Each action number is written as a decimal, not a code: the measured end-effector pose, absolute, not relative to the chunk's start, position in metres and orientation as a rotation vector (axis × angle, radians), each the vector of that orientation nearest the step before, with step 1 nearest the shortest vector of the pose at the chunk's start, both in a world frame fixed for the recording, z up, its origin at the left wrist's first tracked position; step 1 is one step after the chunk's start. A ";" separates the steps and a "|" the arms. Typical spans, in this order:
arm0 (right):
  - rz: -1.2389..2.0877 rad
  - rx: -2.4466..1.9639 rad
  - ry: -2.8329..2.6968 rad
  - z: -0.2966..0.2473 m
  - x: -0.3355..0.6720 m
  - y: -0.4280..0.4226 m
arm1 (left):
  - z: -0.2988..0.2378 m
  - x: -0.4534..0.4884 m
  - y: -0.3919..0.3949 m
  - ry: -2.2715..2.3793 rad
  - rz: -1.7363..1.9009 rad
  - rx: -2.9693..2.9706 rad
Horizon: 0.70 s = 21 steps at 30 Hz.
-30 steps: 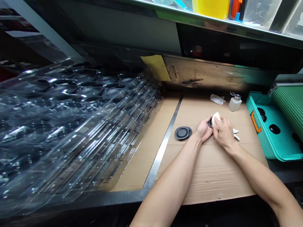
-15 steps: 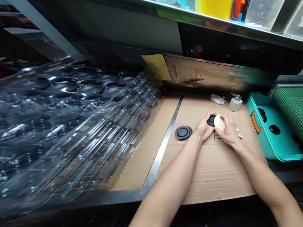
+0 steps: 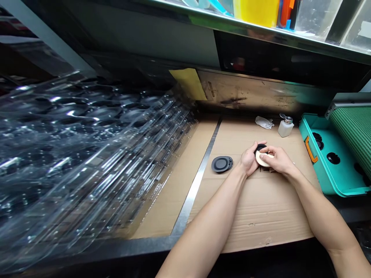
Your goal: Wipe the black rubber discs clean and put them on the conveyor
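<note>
My left hand point(image 3: 248, 160) holds a round black rubber disc point(image 3: 260, 148) on edge-tilted fingers, a little above the cardboard. My right hand point(image 3: 278, 160) pinches a cream-white pad point(image 3: 262, 160) against the underside of that disc, and much of the disc is hidden by my fingers. A second black disc point(image 3: 222, 164), ringed and flat, lies on the cardboard point(image 3: 261, 216) just left of my left hand, apart from it.
A pump bottle point(image 3: 286, 127) and a crumpled tissue point(image 3: 264, 122) stand at the back of the cardboard. A teal tray point(image 3: 327, 162) sits to the right. A metal strip point(image 3: 192, 190) divides the cardboard, and stacked clear plastic trays point(image 3: 87, 146) fill the left.
The white pad has shifted from the disc's right side to beneath it, with my right fingers now wrapped over it. The small white scraps to the right no longer show.
</note>
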State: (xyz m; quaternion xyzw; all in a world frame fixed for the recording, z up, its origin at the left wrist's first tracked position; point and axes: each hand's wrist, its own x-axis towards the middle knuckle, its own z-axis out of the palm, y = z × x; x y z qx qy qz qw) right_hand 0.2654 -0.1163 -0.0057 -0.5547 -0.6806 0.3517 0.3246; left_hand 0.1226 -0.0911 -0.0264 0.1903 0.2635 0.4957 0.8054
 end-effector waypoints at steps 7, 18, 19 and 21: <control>0.523 -1.495 -1.841 0.001 0.272 -0.116 | -0.027 0.128 -0.091 0.599 1.093 0.386; 0.237 -1.590 -2.073 -0.001 0.257 -0.119 | -0.028 0.128 -0.089 0.590 1.052 0.376; 0.162 -1.658 -2.048 -0.001 0.252 -0.119 | -0.028 0.129 -0.089 0.601 1.050 0.372; 0.038 -1.802 -1.990 0.000 0.246 -0.118 | -0.028 0.130 -0.090 0.625 1.049 0.362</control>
